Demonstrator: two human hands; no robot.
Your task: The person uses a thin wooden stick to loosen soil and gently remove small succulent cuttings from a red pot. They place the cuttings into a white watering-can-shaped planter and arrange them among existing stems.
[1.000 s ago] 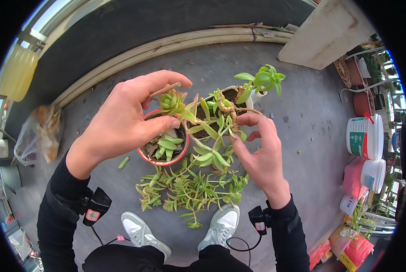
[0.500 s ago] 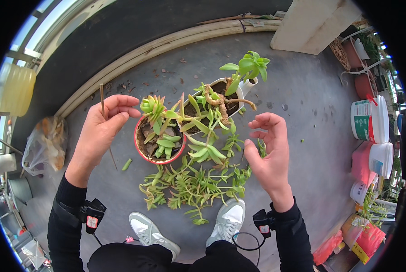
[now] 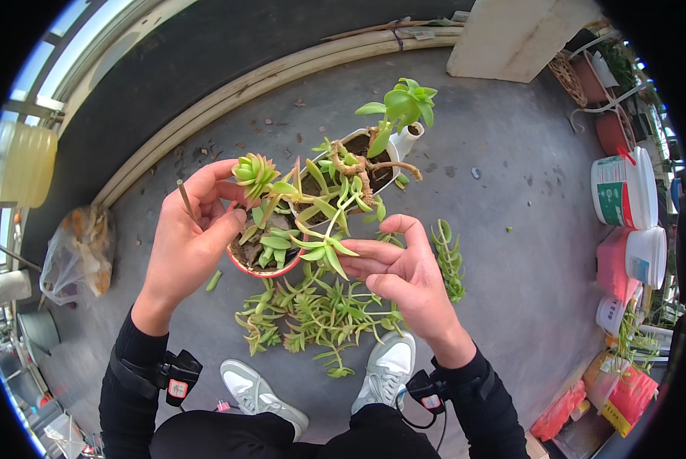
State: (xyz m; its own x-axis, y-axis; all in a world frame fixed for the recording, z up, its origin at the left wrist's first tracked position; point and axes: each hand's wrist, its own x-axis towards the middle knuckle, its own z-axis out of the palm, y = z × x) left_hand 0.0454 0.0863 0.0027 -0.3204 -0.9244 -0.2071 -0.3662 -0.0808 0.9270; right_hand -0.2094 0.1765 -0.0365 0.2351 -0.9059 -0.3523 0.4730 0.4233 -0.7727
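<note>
My left hand [image 3: 190,233] pinches a thin brown stick [image 3: 184,196] between thumb and forefinger, right beside a small red pot [image 3: 262,269] full of green succulent stems. My right hand [image 3: 400,271] has its fingers closed on a green succulent cutting [image 3: 324,246] that reaches over the red pot. Behind them stands a white pot [image 3: 350,140] with a twisted brown stem and a leafy green rosette [image 3: 404,103]. A heap of cut green stems [image 3: 312,317] lies on the grey floor under my hands.
More loose cuttings [image 3: 448,256] lie to the right of my right hand. White tubs [image 3: 622,191] and pink containers [image 3: 614,264] stand at the right edge. A plastic bag [image 3: 79,245] lies at left, and my two white shoes [image 3: 381,367] are below.
My left hand came back toward the red pot with the stick. My right hand shifted left and closed on a cutting over the pot.
</note>
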